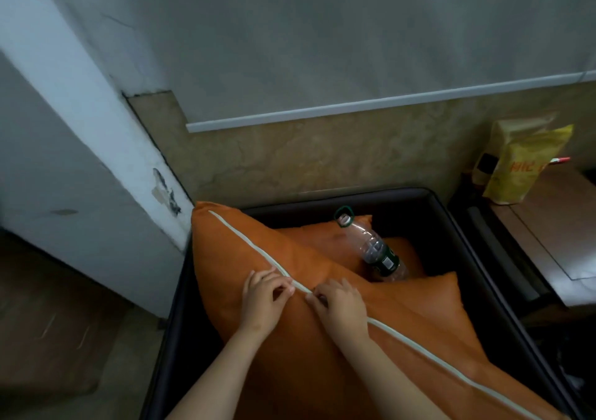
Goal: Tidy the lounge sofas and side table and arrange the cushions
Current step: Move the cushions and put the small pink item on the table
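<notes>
A: Background first. A grey wall (322, 48) over a tan marble band is noted, and a dark sofa (354, 194) is set against it. Where is the cushion?

B: A large orange cushion (232, 258) is stood on edge across the seat, its white piping (245, 242) uppermost. It is held near the middle of that edge.

A: Hands?

B: The left hand (263, 297) and right hand (342, 303) are placed side by side on the piping, almost touching. The fingers of both are curled over the seam and pinched onto it. The seam grip is judged to be chosen so the cushion can be lifted or shaken into shape.

A: Anything behind it?

B: A second orange cushion (319, 239) is laid flat in the back corner. A clear plastic bottle (374, 252) is laid on it, neck toward the wall. It is judged to be litter, to be cleared before the cushions are set.

A: Side table?

B: A side table (548, 226) is seen to the right of the sofa, with a yellow bag (522, 168) stood at its back against the wall. It is judged not yet tidied.
</notes>
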{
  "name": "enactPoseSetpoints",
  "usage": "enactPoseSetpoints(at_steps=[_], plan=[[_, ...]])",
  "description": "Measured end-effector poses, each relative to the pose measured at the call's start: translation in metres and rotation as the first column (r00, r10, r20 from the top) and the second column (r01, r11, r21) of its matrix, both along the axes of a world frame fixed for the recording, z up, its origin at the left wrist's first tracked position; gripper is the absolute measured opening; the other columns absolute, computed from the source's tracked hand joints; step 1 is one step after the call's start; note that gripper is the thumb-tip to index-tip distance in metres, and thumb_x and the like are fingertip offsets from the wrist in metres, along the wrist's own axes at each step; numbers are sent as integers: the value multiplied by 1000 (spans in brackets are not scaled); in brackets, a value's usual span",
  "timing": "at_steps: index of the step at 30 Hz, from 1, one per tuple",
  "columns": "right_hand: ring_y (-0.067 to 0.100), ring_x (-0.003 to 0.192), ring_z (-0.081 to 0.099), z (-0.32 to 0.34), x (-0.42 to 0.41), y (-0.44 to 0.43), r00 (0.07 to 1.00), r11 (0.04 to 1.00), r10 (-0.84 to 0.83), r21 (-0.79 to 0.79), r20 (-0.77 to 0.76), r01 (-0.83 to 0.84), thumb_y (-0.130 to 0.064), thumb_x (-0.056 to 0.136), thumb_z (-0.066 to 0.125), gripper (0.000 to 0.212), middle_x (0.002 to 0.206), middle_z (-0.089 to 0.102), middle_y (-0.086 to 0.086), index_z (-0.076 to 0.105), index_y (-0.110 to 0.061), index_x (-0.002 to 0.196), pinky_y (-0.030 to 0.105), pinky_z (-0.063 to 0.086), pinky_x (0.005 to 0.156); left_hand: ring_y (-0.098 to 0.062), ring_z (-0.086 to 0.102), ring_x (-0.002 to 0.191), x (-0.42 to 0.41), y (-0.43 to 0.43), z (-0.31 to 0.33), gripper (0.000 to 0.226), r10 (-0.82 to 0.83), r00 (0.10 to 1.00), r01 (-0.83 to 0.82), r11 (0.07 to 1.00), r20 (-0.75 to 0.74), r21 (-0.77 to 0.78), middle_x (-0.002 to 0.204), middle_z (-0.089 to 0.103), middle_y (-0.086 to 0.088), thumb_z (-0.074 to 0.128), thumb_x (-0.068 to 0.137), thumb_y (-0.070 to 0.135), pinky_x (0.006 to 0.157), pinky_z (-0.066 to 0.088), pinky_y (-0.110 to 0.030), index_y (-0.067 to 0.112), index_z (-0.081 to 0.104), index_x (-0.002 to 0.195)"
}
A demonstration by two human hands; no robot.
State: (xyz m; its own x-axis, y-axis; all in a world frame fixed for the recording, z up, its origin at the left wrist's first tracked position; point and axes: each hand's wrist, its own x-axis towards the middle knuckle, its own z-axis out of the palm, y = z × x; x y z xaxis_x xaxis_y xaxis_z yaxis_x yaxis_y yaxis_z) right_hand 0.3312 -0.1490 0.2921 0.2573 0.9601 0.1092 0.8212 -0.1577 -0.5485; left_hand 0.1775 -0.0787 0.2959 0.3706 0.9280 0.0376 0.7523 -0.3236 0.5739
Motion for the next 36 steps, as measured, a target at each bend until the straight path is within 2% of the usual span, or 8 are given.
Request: enactPoseSetpoints(at_steps=[2, 5, 10, 14, 19, 22, 30, 36], plan=[[21, 77, 55, -3, -15, -8, 1000, 1000, -2, 2, 18, 1, -39, 80, 70, 15, 73, 61, -7, 67, -25, 74, 30, 35, 65, -3, 38, 132, -13, -10, 0, 9, 4, 1000, -4, 1000, 1, -20, 112, 65, 23, 64, 91, 32, 113, 6, -27, 34, 66, 82], [19, 78, 56, -6, -33, -21, 1000, 1000, 1, 18, 2, -1, -38, 77, 73, 13, 77, 63, -8, 68, -26, 77, 32, 41, 67, -4, 35, 135, -31, -22, 2, 5, -5, 1000, 5, 1000, -21, -22, 118, 62, 22, 64, 91, 30, 116, 6, -31, 33, 68, 90], [19, 96, 54, -6, -53, -44, 998, 998, 58, -2, -16, -59, -37, 82, 68, 20, 97, 65, -6, 68, -24, 97, 31, 37, 78, -6, 34, 134, -53, -42, 4, 10, -28, 995, 26, 1000, -96, -17, 121, 59, 24, 64, 91, 30, 116, 17, -39, 36, 69, 98], [15, 106, 50, -8, -67, -59, 993, 991, 115, -69, -33, -117, -39, 85, 65, 25, 109, 62, -9, 65, -25, 105, 29, 34, 84, -4, 31, 131, -71, -54, 5, 14, -61, 983, 56, 998, -173, -36, 122, 55, 25, 63, 90, 32, 107, 20, -28, 38, 67, 102], [17, 108, 49, -13, -87, -70, 984, 979, 176, -103, -29, -178, -37, 82, 68, 26, 111, 60, -9, 65, -24, 104, 29, 33, 86, -8, 32, 128, -89, -65, 8, 19, -88, 964, 77, 996, -253, -52, 123, 53, 21, 67, 88, 33, 102, 23, -25, 38, 64, 106], [17, 108, 48, -10, -93, -70, 985, 981, 163, -97, -58, -168, -33, 83, 67, 28, 110, 60, -6, 64, -21, 108, 29, 36, 86, -9, 35, 126, -98, -66, 10, 33, -107, 957, 97, 994, -268, -50, 121, 51, 18, 73, 81, 29, 101, 25, -24, 37, 62, 111], [18, 114, 45, 1, -80, -62, 993, 990, 92, -100, -70, -99, -29, 87, 64, 23, 113, 59, -8, 61, -23, 108, 27, 38, 92, -11, 40, 121, -80, -53, 27, 33, -171, 974, 164, 985, -145, -59, 123, 52, 14, 73, 81, 27, 102, 35, -29, 33, 61, 111], [13, 109, 46, 4, -54, -69, 998, 995, -15, -104, -68, 8, -32, 86, 66, 21, 109, 57, -9, 60, -27, 105, 25, 40, 84, -11, 41, 120, -55, -47, 26, 28, -216, 968, 206, 975, -128, -88, 122, 52, 14, 70, 84, 28, 98, 37, -29, 32, 60, 110]])
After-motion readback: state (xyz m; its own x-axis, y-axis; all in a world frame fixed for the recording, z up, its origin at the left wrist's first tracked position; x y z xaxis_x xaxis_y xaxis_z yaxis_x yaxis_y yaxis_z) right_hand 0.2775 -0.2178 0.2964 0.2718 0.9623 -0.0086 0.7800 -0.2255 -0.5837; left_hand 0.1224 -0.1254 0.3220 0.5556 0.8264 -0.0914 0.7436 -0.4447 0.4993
